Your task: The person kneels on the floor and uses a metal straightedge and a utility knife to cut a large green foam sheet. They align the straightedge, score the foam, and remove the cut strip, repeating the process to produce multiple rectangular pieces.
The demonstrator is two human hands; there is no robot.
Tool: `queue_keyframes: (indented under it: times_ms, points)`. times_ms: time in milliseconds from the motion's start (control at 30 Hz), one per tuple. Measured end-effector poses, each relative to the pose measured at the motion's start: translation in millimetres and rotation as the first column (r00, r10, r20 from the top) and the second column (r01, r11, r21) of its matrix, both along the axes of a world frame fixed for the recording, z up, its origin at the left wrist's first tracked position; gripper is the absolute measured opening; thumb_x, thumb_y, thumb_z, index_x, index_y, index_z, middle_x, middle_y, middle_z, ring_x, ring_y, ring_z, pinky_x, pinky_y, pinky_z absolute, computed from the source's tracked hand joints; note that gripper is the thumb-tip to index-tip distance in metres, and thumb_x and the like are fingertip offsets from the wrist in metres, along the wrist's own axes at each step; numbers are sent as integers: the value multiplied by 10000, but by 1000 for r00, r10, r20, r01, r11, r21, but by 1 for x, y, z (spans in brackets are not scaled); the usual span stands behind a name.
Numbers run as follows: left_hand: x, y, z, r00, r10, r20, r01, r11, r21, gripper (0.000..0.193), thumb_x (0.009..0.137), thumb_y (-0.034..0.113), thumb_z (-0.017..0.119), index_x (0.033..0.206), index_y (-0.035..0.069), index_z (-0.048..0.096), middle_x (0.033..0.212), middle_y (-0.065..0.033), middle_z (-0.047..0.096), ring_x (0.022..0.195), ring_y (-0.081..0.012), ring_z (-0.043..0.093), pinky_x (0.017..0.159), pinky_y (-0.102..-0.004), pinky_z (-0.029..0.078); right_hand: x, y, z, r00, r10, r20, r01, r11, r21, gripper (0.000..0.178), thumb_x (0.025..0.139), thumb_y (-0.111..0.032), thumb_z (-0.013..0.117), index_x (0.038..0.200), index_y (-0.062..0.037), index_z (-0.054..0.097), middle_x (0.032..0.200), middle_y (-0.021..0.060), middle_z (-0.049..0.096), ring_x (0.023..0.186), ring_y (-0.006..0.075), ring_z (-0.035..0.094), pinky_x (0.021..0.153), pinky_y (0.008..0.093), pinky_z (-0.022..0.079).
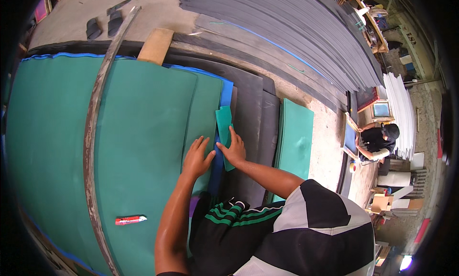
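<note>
A large green sheet (pixel 138 113) covers much of the left side, with blue sheet edges showing beneath it. My left hand (pixel 197 156) lies flat near its right edge, fingers stretched out. Just to the right, my right hand (pixel 233 149) rests spread on a narrow green strip (pixel 224 120), thumb out to the left. This strip lies lengthwise along the edge of the stack, over a blue sheet (pixel 227 93) and dark grey sheets (pixel 251 104). Part of the strip is hidden under my right hand.
A long worn wooden bar (pixel 91 127) crosses the green sheet. Left of my arm lies a red-and-white cutter-like tool (pixel 130 220). More green sheets (pixel 296 137) are at right. Grey sheets (pixel 282 27) are stacked at the back. A co-worker (pixel 380 142) handles a frame at far right.
</note>
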State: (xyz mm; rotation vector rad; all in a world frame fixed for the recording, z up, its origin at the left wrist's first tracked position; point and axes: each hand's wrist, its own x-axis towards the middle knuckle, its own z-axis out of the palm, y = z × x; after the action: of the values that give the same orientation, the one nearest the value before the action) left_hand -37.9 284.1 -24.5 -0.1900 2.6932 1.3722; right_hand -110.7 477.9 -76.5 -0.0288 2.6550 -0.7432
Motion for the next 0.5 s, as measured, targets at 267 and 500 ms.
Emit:
queue_keyframes:
  times_ms: [267,500]
  points:
    - [-30,-13,16,801,549,241,-560,542,627,641,977,304,744,1484,-19,522,1422,-257,594,1283,-283,625,1061,-413,500,-9,-17,29,806,403,-433,-460,888,-31,843,831,-399,825,1580,-264,461,1489,238,489,1351,434,504,1090,553,429]
    - [62,-129,30,535,807,250,-740,306,599,436,1005,236,720,1322,-39,600,1071,-92,722,919,-173,695,840,-350,570,-21,-121,84,391,752,-531,-863,500,73,960,712,-474,898,1557,-248,504,1556,241,428,1407,441,443,1122,558,385]
